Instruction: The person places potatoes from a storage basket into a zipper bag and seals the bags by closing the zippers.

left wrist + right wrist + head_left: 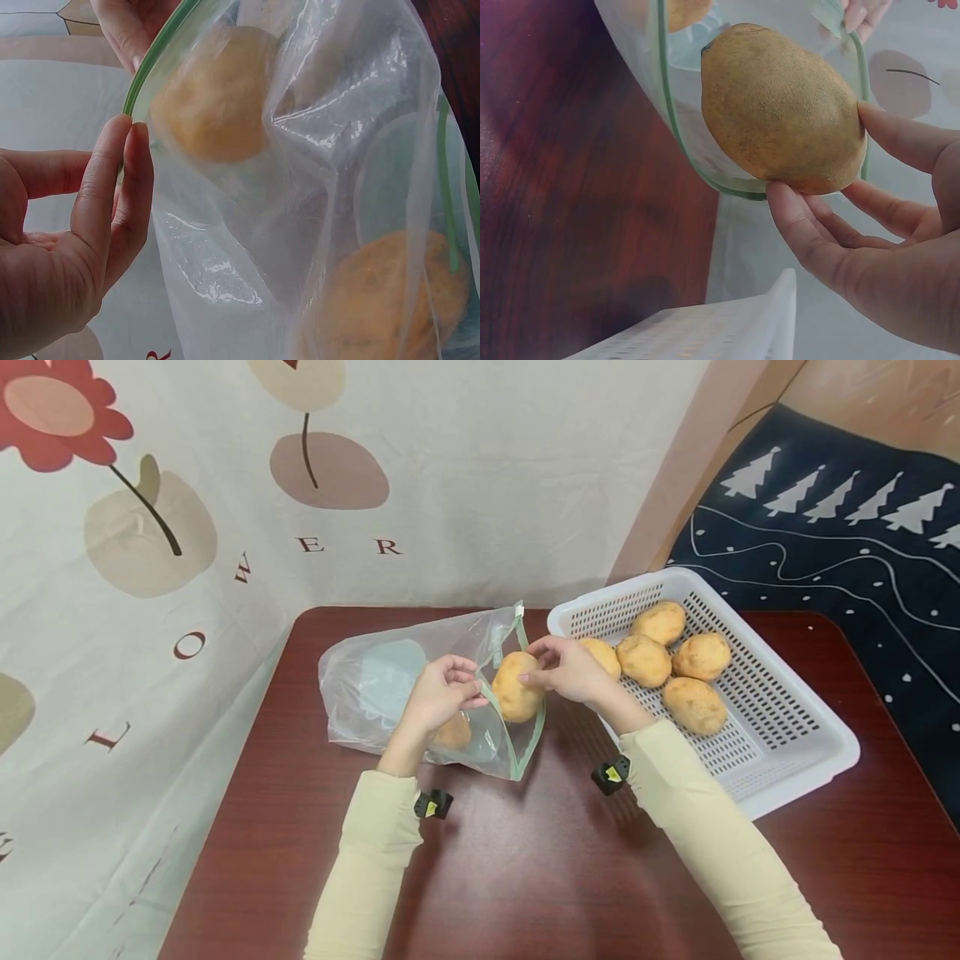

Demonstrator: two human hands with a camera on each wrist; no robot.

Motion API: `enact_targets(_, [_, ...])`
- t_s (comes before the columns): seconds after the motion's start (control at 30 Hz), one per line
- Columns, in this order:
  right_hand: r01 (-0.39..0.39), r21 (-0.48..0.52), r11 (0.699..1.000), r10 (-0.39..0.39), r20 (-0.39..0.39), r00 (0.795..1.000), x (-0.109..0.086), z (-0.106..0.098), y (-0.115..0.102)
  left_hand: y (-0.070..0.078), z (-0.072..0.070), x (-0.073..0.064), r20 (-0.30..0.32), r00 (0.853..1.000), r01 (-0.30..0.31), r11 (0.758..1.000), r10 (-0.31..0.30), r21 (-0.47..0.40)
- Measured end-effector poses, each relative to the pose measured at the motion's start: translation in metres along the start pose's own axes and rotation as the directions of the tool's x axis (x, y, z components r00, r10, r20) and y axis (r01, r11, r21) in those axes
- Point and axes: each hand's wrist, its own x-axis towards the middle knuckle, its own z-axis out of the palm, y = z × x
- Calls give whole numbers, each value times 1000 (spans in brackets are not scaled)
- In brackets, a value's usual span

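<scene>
A clear zip bag (480, 752) with a green-edged mouth lies on its side, its mouth facing right. My left hand (444, 693) pinches the near rim of that mouth between thumb and fingers. Between the fingertips and thumb of my right hand (566, 670) is a potato (516, 689), held right at the bag's mouth. In the right wrist view the green rim (667, 97) passes behind this potato. Another potato (390, 292) rests inside the bag, seen through the plastic.
A white perforated basket (795, 718) stands on the right of the dark red table (525, 877), holding several potatoes (643, 662). A patterned cloth (487, 485) hangs behind the table, and a navy cloth with white trees (847, 560) is at the right.
</scene>
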Motion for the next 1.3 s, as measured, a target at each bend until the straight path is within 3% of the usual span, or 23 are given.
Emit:
enact_targets(0.47, [-3,64,998,1,28,1000,3,6,3,-2,-2,1,17,1000,4,1000,-4,1])
enact_targets(1.3, [22,155,988,-27,35,999,-10,-12,-7,-6,-2,3,-1,1000,5,1000,-5,-29])
